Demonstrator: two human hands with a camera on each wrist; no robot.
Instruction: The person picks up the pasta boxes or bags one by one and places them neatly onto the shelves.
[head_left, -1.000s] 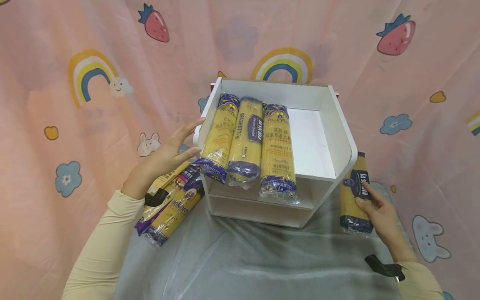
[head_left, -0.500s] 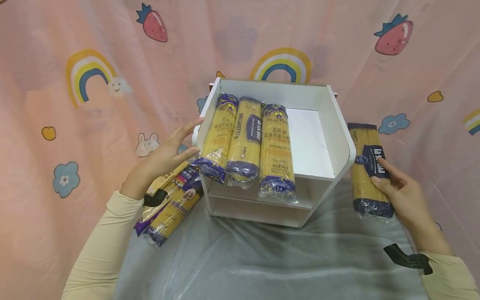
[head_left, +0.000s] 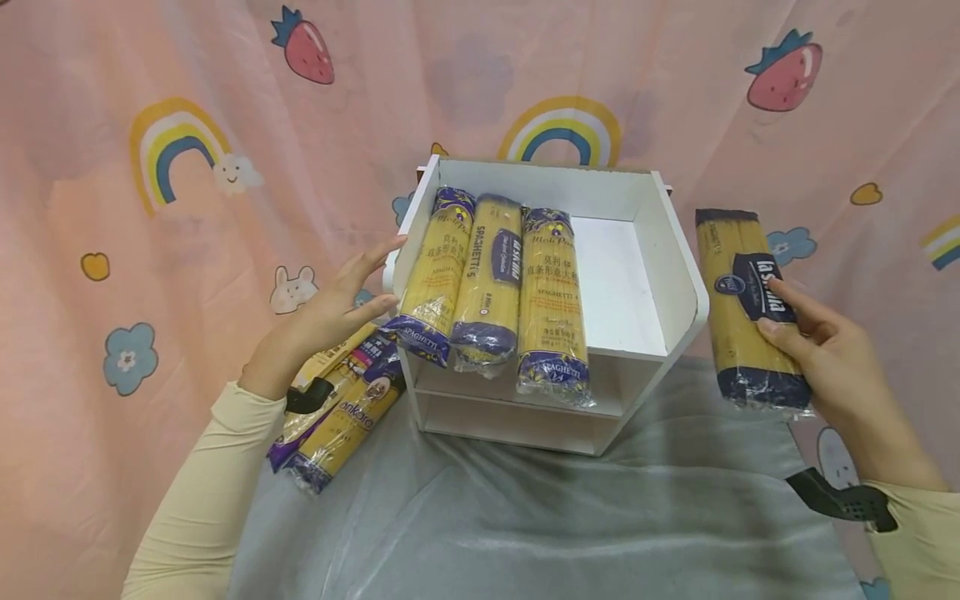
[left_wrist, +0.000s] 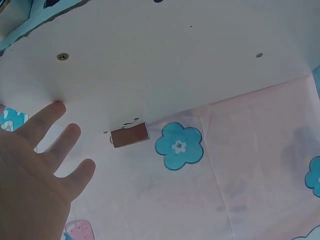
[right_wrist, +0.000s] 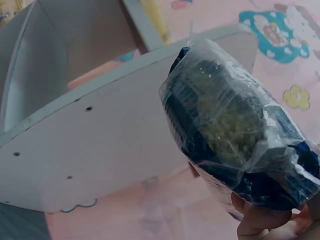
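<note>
My right hand [head_left: 836, 354] grips a yellow spaghetti pack [head_left: 738, 308] with dark blue ends, held up to the right of the white shelf unit [head_left: 686, 287]. In the right wrist view the clear-wrapped end of this spaghetti pack [right_wrist: 227, 120] faces the camera, with the unit's side panel behind it. My left hand [head_left: 330, 304] touches the unit's left side with outstretched fingers. The left wrist view has the left hand [left_wrist: 42, 165] with spread fingers at the white panel [left_wrist: 165, 65]. Three spaghetti packs [head_left: 487, 283] lie side by side on the top shelf, their lower ends jutting over its front edge.
More pasta packs [head_left: 348, 417] lean on the grey cloth [head_left: 480, 517] left of the unit, partly hidden by the left forearm. Two lower compartments [head_left: 517, 421] face forward under the top shelf. A pink patterned curtain [head_left: 360, 108] hangs behind.
My right hand has lifted the spaghetti pack from low beside the unit, moving up and to the right. My left hand stays at the unit's side.
</note>
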